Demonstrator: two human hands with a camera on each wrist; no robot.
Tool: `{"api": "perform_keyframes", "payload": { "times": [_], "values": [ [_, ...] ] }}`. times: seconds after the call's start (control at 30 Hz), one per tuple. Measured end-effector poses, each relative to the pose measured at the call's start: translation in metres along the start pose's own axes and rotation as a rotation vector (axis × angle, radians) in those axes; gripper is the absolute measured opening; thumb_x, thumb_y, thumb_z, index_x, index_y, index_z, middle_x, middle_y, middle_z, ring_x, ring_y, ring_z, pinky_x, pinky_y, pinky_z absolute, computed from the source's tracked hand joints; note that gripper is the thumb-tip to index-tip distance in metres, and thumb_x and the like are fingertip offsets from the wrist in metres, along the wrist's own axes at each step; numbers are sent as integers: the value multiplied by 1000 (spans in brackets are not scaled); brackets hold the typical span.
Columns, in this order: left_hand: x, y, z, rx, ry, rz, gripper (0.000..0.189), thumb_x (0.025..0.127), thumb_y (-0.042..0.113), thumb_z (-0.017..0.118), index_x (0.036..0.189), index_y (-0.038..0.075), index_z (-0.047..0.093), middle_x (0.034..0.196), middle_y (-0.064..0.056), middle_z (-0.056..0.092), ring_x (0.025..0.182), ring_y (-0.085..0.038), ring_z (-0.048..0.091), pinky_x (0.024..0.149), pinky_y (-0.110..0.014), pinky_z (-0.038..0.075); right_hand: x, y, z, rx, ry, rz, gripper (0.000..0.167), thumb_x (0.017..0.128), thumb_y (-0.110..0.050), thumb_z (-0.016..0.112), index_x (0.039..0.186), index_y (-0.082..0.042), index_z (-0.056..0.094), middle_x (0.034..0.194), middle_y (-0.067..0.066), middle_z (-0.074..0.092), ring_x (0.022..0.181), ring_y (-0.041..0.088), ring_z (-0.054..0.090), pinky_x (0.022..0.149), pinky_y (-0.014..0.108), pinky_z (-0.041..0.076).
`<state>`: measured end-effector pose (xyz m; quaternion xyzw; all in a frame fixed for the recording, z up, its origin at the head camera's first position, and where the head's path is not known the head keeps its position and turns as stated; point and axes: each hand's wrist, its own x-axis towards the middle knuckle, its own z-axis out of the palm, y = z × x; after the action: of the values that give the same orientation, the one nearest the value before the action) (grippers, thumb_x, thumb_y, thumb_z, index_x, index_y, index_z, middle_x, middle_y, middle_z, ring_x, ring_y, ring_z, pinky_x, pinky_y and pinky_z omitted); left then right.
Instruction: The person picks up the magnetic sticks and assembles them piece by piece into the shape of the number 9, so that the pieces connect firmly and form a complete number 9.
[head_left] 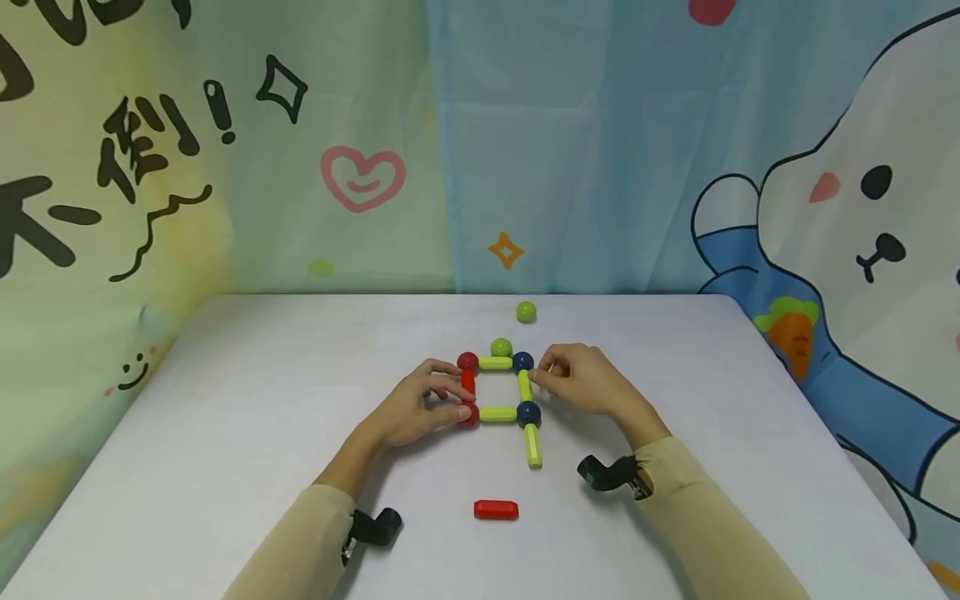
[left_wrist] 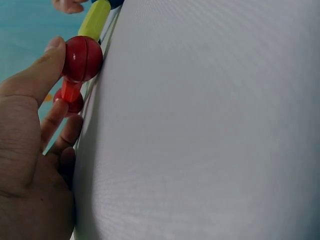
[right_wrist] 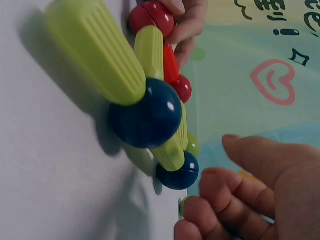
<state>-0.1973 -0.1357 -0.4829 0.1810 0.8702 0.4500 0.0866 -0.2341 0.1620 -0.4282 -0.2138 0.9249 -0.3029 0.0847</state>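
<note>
A square of toy building rods and balls lies on the table. My left hand (head_left: 420,407) steadies its left side: the thumb presses the near red ball (left_wrist: 82,59), and the fingers reach along the red rod (head_left: 468,381) toward the far red ball (head_left: 467,361). Beside the far blue ball (head_left: 523,361) is my right hand (head_left: 581,379), its fingers loosely bent with nothing between thumb and forefinger in the right wrist view. From the near blue ball (right_wrist: 150,114), a yellow-green rod (head_left: 532,446) extends toward me. Similar yellow-green rods form the square's other sides.
One green ball (head_left: 501,347) sits just behind the square's far side, and another green ball (head_left: 526,312) lies near the table's back edge. A loose red rod (head_left: 496,510) lies in front of the square. A printed curtain (head_left: 570,167) hangs behind the white table (head_left: 262,375).
</note>
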Motion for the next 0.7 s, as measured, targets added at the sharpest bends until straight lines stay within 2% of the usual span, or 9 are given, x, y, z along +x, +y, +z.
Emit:
{"api": "perform_keyframes", "payload": {
  "times": [0.2,0.43,0.57,0.7],
  "values": [
    [0,0,0,5,6,-3,18,90,35,80,108,34,78,142,5,51,112,-15,56,100,-42,45,10,5,-1,54,57,-102,13,99,-28,68,99,-16,72,80,-3,63,77,16,57,69,34,46],
    [1,-1,1,5,7,-6,18,90,38,80,107,35,78,142,6,51,115,-15,56,101,-42,45,19,5,-3,78,95,-131,14,100,-27,67,106,-16,72,89,-2,64,87,18,60,76,36,47],
    [1,-2,1,1,19,-13,17,89,38,80,106,36,78,141,7,52,118,-16,56,103,-43,45,23,3,-3,86,98,-143,19,100,-27,68,113,-13,70,106,2,68,99,21,63,84,40,50],
    [1,-2,2,-3,25,-7,17,89,36,80,106,35,78,141,6,52,120,-16,56,104,-43,44,28,3,-1,118,99,-157,29,100,-25,68,122,-7,67,124,8,65,111,29,65,93,47,53]
  ]
}}
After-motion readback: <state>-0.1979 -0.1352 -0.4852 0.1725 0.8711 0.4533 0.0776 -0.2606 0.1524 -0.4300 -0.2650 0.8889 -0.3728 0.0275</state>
